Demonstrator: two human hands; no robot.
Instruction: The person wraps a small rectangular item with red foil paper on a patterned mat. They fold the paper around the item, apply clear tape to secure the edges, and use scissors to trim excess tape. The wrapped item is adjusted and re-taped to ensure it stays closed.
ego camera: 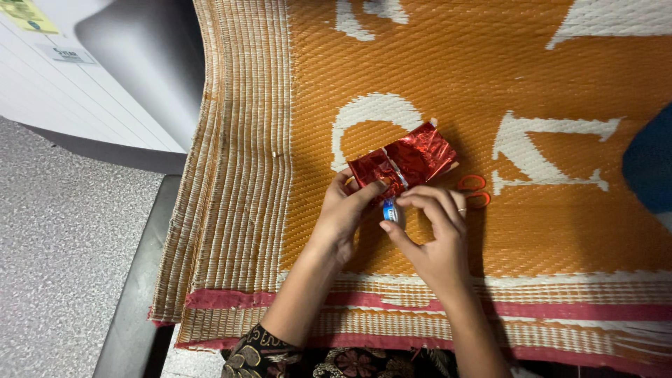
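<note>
A small box wrapped in shiny red foil paper (pixel 406 162) lies on an orange and white woven mat (pixel 560 231). My left hand (pixel 344 210) presses on the near left edge of the wrapped box with thumb and fingers. My right hand (pixel 430 231) holds a small blue and white roll of tape (pixel 390 210) just below the box, pinched between thumb and forefinger. Orange-handled scissors (pixel 474 190) lie partly hidden behind my right hand's fingers.
The mat's striped beige and red border (pixel 238 210) runs along the left and near sides. A white appliance (pixel 105 70) stands at the upper left on a grey speckled floor (pixel 63 259). A dark blue object (pixel 651 164) shows at the right edge.
</note>
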